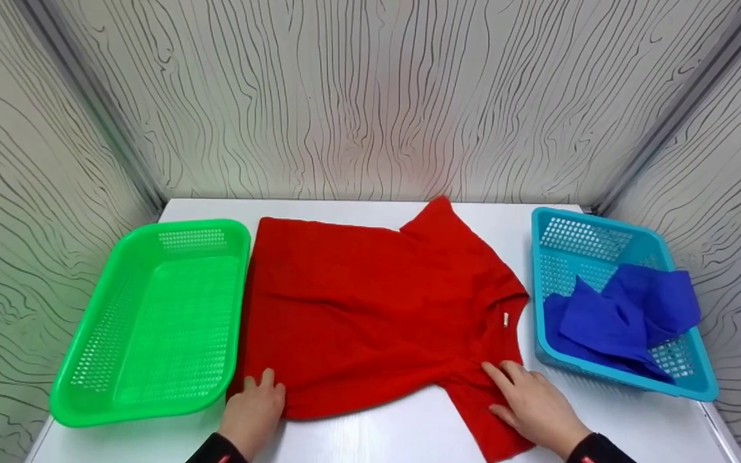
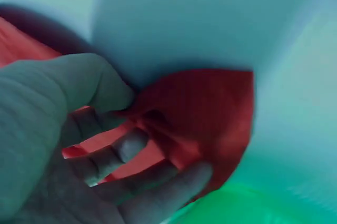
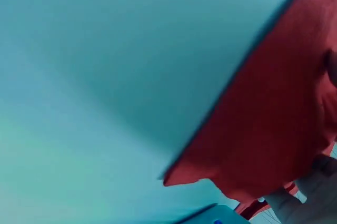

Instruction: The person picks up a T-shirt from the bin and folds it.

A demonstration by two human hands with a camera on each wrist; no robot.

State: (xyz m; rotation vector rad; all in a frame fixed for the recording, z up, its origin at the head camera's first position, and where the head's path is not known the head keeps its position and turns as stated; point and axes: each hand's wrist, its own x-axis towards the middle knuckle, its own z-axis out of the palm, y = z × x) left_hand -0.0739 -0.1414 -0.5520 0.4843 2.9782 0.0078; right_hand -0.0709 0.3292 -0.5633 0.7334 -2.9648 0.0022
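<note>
A red short-sleeved T-shirt lies spread sideways, its collar to the right and its hem to the left. My left hand is at the near corner of the hem. In the left wrist view, the thumb and forefinger pinch the red cloth, while the other fingers are spread beneath. My right hand holds the near shoulder beside the collar, thumb and fingers apart on a gathered bit of cloth. The near sleeve slants toward the front edge. Only parts of the right fingers show in the right wrist view.
A green plastic basket with nothing in it stands left of the shirt. At the right, a blue basket holds crumpled dark blue cloth. The white table is enclosed by patterned panels at the back and sides.
</note>
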